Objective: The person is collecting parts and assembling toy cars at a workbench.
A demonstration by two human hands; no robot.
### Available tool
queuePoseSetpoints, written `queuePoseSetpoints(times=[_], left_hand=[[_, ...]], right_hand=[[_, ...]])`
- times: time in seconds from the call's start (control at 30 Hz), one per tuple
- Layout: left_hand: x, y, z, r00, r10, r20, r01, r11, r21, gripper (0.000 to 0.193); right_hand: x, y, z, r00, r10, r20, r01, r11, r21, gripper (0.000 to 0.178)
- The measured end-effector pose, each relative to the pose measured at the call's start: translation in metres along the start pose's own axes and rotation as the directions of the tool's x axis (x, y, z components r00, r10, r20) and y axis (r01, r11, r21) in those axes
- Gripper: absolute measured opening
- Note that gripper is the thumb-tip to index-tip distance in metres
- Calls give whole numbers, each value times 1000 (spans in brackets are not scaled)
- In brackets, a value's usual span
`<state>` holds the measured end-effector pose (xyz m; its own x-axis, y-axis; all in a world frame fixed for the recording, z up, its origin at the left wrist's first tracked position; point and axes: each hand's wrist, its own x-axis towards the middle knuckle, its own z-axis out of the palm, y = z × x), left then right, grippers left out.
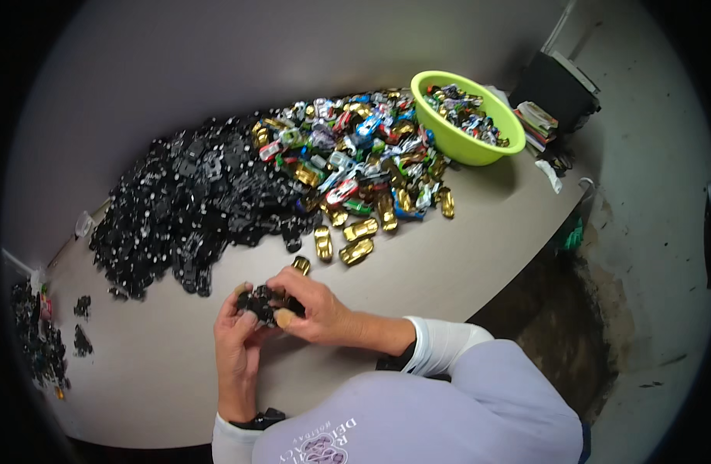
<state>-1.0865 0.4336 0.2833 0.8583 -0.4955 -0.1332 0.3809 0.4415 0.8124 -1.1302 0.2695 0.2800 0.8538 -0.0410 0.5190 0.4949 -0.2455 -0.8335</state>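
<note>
Above the near part of the table, both hands meet at a black toy car chassis. My left hand is closed around its left side, thumb and fingers gripping it. From the right, my right hand pinches the same part with its fingertips. Something dark shows under its palm, too hidden to name. A gold toy car body is just beyond the right fingers. Farther off, several more gold car bodies lie at the edge of a pile of coloured car bodies.
A large heap of black chassis covers the far left. At the far right stands a lime-green basin of toy cars. Booklets and a black bin are behind it. More small parts sit at the left rim.
</note>
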Motion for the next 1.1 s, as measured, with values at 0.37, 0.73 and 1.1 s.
queuePoseSetpoints(times=[0.37,0.73,1.1], left_hand=[[13,-27,16,986,-67,154,60,997,45,41],[9,-10,-6,972,-114,203,144,979,-142,44],[15,-9,2,979,-126,162,151,977,-152,36]], right_hand=[[-12,4,-26,984,125,130,-105,983,-151,24],[5,10,-14,950,258,174,-282,951,126,39],[1,6,-24,928,329,175,-371,863,345,44]])
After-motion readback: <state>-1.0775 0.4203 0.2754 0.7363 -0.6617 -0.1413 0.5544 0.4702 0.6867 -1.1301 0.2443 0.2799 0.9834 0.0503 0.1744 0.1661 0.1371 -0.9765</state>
